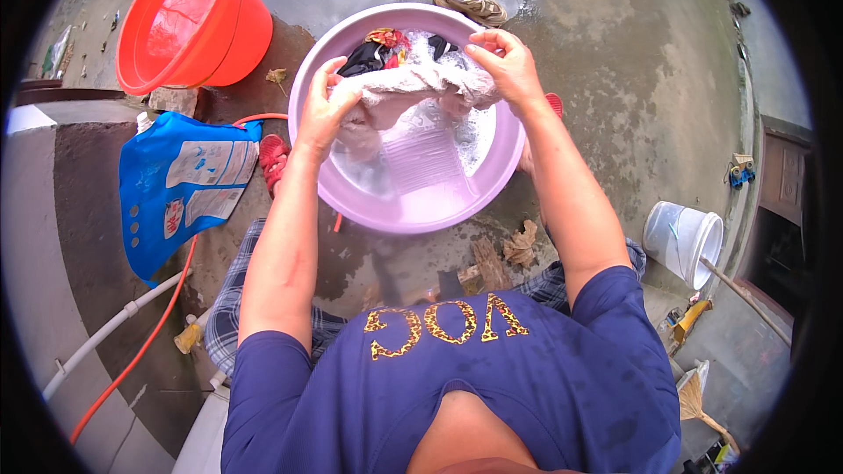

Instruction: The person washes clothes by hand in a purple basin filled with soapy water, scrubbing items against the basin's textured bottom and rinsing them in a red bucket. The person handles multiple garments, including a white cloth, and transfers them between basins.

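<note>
A wet, pale cloth [428,82] is stretched between my two hands over a round purple plastic basin [428,216]. My left hand [329,102] grips its left end, thumb against the fabric. At the other end, my right hand [504,66] has its fingers curled by the cloth's edge near the basin's far right rim. Below the cloth, the basin's ribbed washboard part [425,155] shows among sudsy water. Behind the cloth lie a black garment [365,59], a red and yellow patterned cloth [388,38] and a small black and white piece [441,47].
A red bucket [244,33] holding water stands at the upper left, above a blue detergent pouch [155,178]. An orange hose [148,349] runs at the left. A worn shoe [471,3] sits beyond the basin; a white bucket [672,237] lies tipped at the right.
</note>
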A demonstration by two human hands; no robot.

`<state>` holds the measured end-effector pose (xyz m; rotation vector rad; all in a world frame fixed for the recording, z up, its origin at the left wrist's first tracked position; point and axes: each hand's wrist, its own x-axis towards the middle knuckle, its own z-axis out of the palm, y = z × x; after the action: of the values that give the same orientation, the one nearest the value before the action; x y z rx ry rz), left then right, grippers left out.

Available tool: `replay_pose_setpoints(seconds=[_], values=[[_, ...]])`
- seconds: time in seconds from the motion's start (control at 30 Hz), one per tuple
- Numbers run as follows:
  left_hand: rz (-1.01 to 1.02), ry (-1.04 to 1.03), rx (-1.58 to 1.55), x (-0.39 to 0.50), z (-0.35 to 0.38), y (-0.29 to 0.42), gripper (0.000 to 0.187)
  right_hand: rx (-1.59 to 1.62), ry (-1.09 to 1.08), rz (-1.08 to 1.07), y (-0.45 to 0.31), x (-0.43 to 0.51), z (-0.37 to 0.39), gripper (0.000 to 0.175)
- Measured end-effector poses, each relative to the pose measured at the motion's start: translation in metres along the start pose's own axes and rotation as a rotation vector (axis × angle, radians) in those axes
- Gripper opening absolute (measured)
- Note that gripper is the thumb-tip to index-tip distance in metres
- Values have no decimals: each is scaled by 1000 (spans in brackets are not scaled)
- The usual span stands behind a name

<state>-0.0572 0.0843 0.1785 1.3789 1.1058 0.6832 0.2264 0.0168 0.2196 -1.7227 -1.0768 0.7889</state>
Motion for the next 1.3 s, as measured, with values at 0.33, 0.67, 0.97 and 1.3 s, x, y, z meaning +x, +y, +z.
replay_pose_setpoints(seconds=[0.33,0.67,0.97,1.3], values=[[185,-394,1159,14,72,-137,63,-1005,-418,-81,153,-27,111,75],[-192,-635,971,76,77,-186,71,-852,-754,138,211,25,128,59],[32,-622,1199,88,76,-156,28,-1049,-938,310,184,44,124,64],[-18,-337,534,41,38,-37,22,-472,-398,-80,121,-35,114,41]])
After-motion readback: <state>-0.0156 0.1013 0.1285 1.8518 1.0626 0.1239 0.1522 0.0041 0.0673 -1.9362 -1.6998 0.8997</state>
